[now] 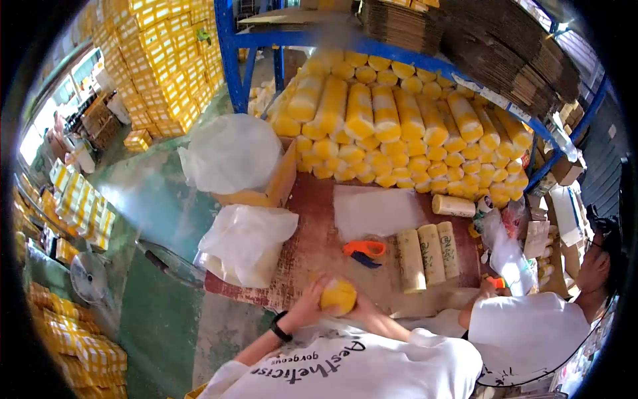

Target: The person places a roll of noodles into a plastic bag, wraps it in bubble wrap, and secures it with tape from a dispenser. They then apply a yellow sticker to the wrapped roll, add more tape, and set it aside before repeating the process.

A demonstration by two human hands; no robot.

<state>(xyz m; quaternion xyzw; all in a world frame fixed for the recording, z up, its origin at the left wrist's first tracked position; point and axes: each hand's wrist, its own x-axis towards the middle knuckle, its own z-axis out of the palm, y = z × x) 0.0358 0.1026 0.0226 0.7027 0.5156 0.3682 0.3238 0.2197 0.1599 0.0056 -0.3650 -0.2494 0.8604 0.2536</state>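
My left hand (306, 308), with a black band on its wrist, is closed around the left side of a yellow roll (339, 297). On the other side my right hand (363, 311) grips the same roll. Its round end faces up, close in front of my white shirt; the rest is hidden. Just beyond lies an orange and dark blue tape dispenser (365, 250). To the right of that, three cream printed rolls (430, 256) lie side by side on the worn red table (309, 213). A white sheet (377, 207) is spread farther back.
Left of the table's middle sit plastic-covered bags (246, 243) and a lined cardboard box (282, 174). Many yellow rolls (399, 126) are stacked behind, under a blue rack (332, 41). A co-worker (528, 332) in white works at the right, near an orange tool (496, 282).
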